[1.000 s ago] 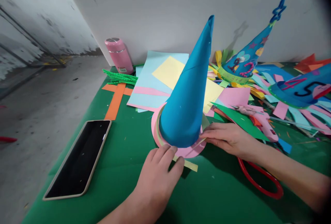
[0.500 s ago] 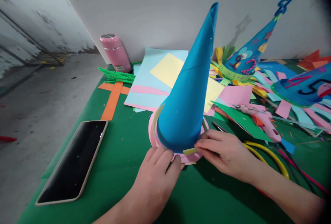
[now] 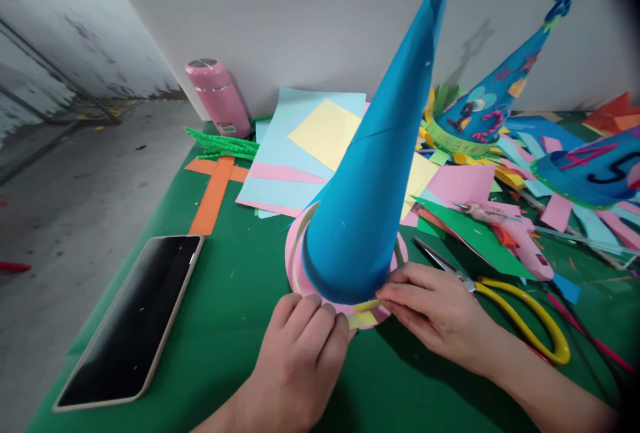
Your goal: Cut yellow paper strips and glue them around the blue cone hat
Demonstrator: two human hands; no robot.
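A tall blue paper cone stands upright on a pink paper disc on the green table. A pale yellow paper strip curls round the cone's base. My left hand rests at the disc's near edge, fingers curled down and pressing on the strip's end. My right hand pinches the strip against the cone's lower right side.
A black phone lies at the left front. Yellow-handled scissors and a pink glue gun lie to the right. Paper sheets, a pink flask, green pipe cleaners and decorated blue cones fill the back.
The strip's loose end has been drawn in from the table and wrapped tight to the cone's base. My right hand moved left onto it. The view shifted, showing the scissors.
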